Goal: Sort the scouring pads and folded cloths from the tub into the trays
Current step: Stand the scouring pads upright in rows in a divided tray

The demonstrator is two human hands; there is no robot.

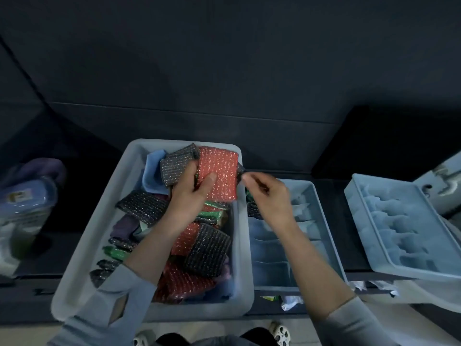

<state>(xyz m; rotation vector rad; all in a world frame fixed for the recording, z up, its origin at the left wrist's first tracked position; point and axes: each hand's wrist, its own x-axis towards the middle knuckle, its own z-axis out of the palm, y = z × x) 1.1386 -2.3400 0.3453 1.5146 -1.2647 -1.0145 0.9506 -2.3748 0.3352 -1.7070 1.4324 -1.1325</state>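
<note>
A grey tub (74, 278) in front of me holds several scouring pads in black, red and green, plus folded blue and purple cloths. My left hand (189, 196) grips a red scouring pad (219, 176) and a black one (174, 171) above the tub's far end. My right hand (269, 198) hovers just right of the red pad, over the tub's right rim, fingers loosely curled and holding nothing. A divided tray (324, 221) stands right of the tub with dark pads at its far end. A second moulded tray (404, 228) lies further right, tilted.
A plastic bag with packaged blue items (22, 206) sits at the far left. Crumpled wrappers (289, 302) lie below the divided tray. A white object (444, 188) stands at the far right. Dark padded surfaces lie behind. My shoes (280, 333) show at the bottom.
</note>
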